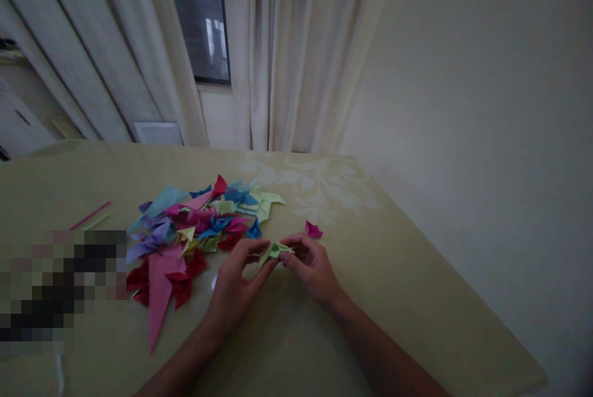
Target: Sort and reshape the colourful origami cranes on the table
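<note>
Between my two hands is a small light-green folded paper piece (275, 251), an origami shape with pointed flaps. My left hand (238, 276) pinches its left side between thumb and fingers. On the opposite side, my right hand (311, 264) grips it the same way. A heap of colourful folded papers (199, 219) in pink, red, blue, purple, yellow and green lies just left of and beyond my left hand. One magenta folded paper (314, 229) rests alone beyond my right hand. A small white object (214, 283), partly hidden, sits beside my left wrist.
The table (407, 298) has a pale patterned cover, and its right edge runs along a wall (486, 137). Thin pink (90, 215) and green sticks lie at the left, near a pixelated area. Curtains (315, 45) and a window (199, 14) stand behind.
</note>
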`<state>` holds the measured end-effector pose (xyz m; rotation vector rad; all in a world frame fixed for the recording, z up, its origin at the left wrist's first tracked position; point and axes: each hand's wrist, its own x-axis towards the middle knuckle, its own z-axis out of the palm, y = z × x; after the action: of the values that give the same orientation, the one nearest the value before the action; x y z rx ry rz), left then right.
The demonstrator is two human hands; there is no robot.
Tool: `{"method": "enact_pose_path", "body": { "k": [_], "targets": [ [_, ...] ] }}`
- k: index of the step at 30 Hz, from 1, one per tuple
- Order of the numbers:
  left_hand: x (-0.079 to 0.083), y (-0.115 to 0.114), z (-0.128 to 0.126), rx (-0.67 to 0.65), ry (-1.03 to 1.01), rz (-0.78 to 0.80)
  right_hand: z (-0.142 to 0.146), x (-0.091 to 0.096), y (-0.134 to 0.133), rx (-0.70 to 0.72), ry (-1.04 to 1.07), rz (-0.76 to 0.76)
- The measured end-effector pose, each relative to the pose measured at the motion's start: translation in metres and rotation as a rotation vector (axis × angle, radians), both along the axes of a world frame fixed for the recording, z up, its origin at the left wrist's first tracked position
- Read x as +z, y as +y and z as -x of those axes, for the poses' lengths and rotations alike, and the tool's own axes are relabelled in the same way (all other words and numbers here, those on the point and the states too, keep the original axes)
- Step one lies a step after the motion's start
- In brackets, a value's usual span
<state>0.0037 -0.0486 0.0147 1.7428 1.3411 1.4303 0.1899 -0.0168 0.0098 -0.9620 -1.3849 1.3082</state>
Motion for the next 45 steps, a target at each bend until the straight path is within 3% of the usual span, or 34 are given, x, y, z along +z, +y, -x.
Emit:
{"method": "enact_pose_path", "body": {
  "k": [5,14,21,33,45],
  "targets": [
    [0.0012,-0.0013,-0.0001,-0.036,-0.085,0.125,-0.0012,0.0013,0.0025,-0.044,0.041,-0.003],
    [0.0004,0.0018,0.0021,-0.009,-0.130,0.064,-0.0007,0.0058,-0.0002,-0.022,0.044,-0.003],
    [0.0001,-0.0002,0.0010,-0.055,-0.189,0.158,-0.0013,0.0042,0.0018,-0.074,0.020,-0.005],
    [-0.0015,0.0011,0.0035,-0.003,-0.197,0.106,-0.0012,0.0074,0.0003,-0.048,0.071,-0.015],
    [-0.0017,-0.0035,-0.0021,0.015,-0.112,0.068,-0.0015,0.0055,-0.0038,-0.114,-0.081,-0.124]
  ]
}}
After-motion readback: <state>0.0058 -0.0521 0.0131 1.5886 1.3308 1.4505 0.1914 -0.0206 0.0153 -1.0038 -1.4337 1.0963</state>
